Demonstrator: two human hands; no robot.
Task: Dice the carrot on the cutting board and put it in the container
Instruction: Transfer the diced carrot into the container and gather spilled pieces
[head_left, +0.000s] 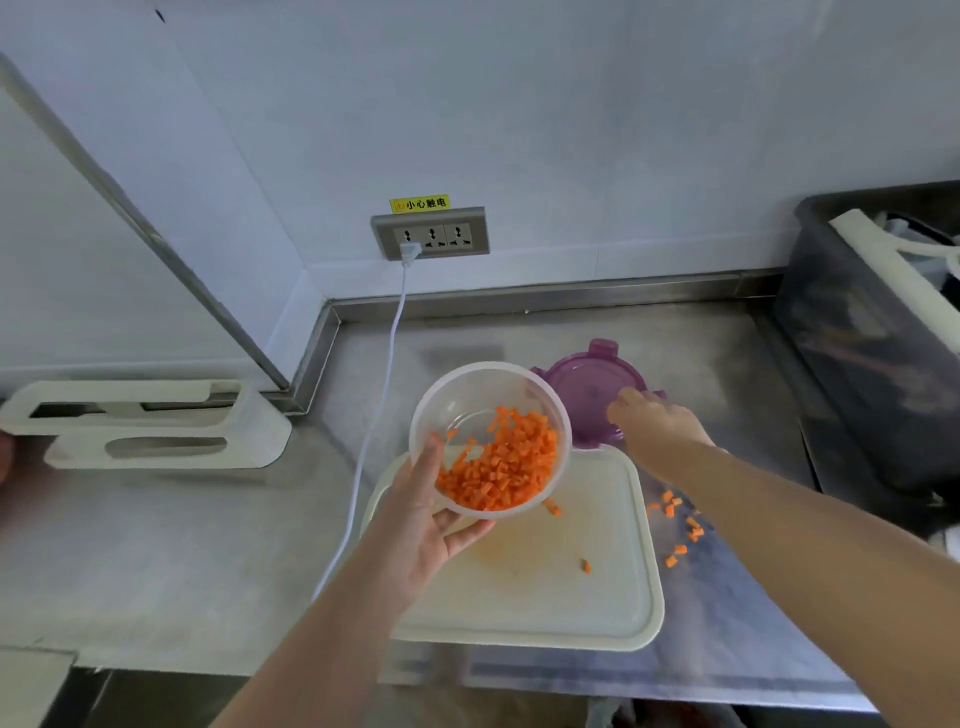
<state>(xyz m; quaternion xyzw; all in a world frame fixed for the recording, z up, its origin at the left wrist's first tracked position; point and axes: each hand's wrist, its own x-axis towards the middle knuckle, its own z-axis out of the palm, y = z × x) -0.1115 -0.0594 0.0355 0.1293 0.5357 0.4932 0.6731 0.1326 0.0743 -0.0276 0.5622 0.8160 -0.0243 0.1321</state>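
My left hand (422, 512) holds a clear round container (470, 387) from below, thumb on its near rim, tilted above the white cutting board (597, 608). Diced carrot (506, 465) fills the lower side of the container. My right hand (655, 423) reaches over the purple lid (579, 376) lying behind the board, fingers on its right edge. Two loose carrot bits (585, 565) lie on the board. Several more carrot pieces (683, 525) are scattered on the steel counter to the board's right.
A white cable (384, 395) runs from the wall socket (430, 234) down the counter past the board's left side. A white knife rack (156, 423) stands at the left. A dark bin (857, 332) with items occupies the right back corner.
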